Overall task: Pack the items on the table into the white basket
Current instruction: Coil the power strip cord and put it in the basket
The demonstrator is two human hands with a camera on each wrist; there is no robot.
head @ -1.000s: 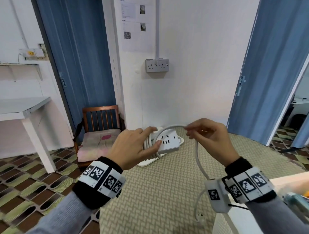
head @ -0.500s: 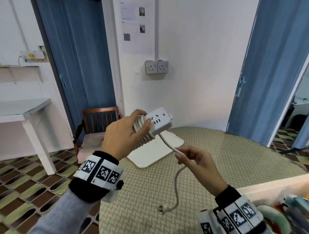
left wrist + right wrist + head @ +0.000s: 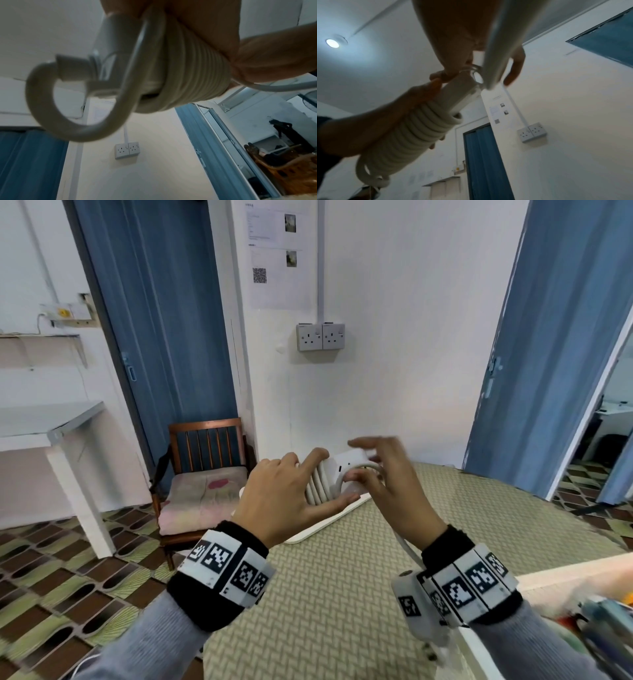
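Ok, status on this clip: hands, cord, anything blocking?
Left hand grips power strip, cord coils wound round it. Right hand guiding loose cord on. Basket barely in view. Nothing blocking.

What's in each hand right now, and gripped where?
Left hand grips the power strip around its cable-wrapped end. Right hand pinches the loose cable beside the strip's body.

One white power strip (image 3: pixel 346 470), one cord (image 3: pixel 185 75) coiled round it, two hands, one wooden chair (image 3: pixel 205 470), two wall sockets (image 3: pixel 320 336), two posted sheets (image 3: pixel 274 251).
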